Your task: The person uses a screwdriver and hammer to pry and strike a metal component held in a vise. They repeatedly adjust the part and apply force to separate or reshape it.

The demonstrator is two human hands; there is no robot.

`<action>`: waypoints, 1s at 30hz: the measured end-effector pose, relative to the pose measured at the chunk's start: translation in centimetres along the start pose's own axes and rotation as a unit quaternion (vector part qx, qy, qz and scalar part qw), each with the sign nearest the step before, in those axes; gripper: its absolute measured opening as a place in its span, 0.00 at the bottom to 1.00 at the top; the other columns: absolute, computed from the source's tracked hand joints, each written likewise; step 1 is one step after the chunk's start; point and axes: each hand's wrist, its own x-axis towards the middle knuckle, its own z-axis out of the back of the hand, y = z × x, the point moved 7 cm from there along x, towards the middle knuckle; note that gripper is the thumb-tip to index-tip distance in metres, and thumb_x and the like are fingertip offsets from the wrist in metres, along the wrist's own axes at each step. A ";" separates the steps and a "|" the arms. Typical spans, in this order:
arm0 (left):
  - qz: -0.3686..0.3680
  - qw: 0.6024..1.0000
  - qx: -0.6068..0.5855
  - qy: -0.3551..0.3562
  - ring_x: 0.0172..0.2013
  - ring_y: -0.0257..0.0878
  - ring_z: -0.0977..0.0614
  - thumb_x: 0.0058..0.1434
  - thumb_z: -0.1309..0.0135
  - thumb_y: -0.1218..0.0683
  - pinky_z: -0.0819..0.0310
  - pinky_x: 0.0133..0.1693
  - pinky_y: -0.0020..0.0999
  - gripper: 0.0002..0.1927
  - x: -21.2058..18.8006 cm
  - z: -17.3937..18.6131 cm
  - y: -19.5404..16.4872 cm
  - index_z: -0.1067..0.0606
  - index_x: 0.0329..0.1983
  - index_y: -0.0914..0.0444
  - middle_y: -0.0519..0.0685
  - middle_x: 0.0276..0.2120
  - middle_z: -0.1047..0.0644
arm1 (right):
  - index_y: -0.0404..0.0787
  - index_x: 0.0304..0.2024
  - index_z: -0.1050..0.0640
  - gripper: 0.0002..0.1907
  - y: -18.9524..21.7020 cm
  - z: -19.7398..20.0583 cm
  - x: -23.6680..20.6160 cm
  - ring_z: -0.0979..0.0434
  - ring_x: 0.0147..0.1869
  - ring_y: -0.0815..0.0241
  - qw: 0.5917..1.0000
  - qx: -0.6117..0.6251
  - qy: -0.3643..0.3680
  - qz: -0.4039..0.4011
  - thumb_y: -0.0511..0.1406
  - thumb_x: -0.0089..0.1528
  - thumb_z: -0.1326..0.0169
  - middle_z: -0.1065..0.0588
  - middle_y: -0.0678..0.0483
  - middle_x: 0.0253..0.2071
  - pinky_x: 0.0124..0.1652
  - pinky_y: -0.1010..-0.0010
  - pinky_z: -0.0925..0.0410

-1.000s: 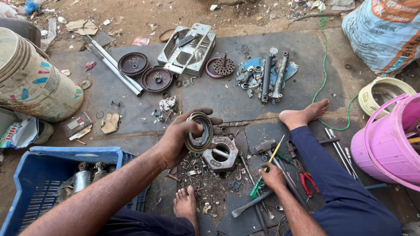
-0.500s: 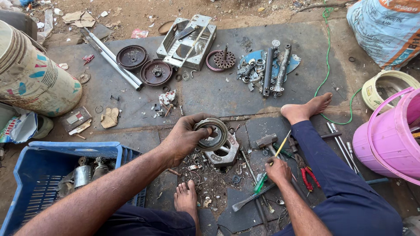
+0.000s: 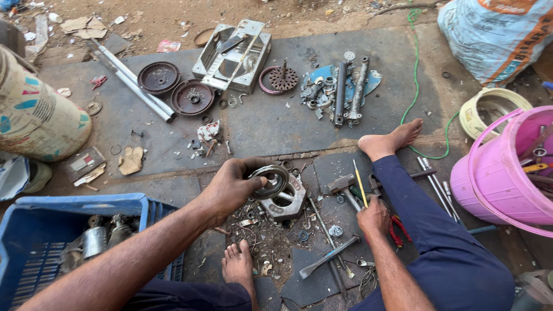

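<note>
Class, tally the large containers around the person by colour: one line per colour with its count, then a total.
Blue: 1, the plastic crate beside the left hand
Pink: 1, the bucket near the right hand
Cream patterned: 1, the drum
Total: 3

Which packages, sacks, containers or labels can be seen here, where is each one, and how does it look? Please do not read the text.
Woven sack: top right, bulging, pale blue with orange print.
Printed drum: far left, lying on its side, cream with coloured patches.
Blue crate: bottom left, rectangular, slotted plastic, metal parts inside.
Pink bucket: right edge, round, tools inside.
Small labelled card: beside the drum, flat, grey and red.
</note>
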 end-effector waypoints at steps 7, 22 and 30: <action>0.000 0.998 -0.066 -0.006 0.38 0.33 0.15 0.64 0.48 0.62 0.18 0.41 0.28 0.20 -0.2 -0.2 -0.4 0.25 0.60 0.68 0.54 0.42 0.15 | 0.51 0.56 0.24 0.22 -3.0 0.6 1.0 0.24 0.60 0.42 0.997 -0.051 -0.050 -0.023 0.33 0.58 0.44 0.25 0.50 0.55 0.53 0.49 0.30; 0.016 0.996 -0.020 -0.088 0.34 0.36 0.15 0.61 0.44 0.59 0.15 0.35 0.30 0.21 -0.8 1.2 -1.0 0.24 0.57 0.69 0.55 0.42 0.15 | 0.48 0.58 0.25 0.27 -4.4 -0.3 1.0 0.27 0.61 0.39 0.998 -0.020 -0.051 -0.023 0.32 0.55 0.43 0.27 0.45 0.58 0.53 0.46 0.31; 0.011 0.996 0.023 -0.081 0.36 0.37 0.14 0.61 0.43 0.58 0.15 0.39 0.32 0.19 -1.2 1.2 -1.6 0.22 0.55 0.68 0.56 0.41 0.15 | 0.44 0.46 0.17 0.14 -3.5 1.1 2.2 0.17 0.49 0.45 0.990 0.134 -0.050 0.006 0.33 0.57 0.41 0.18 0.44 0.41 0.52 0.56 0.27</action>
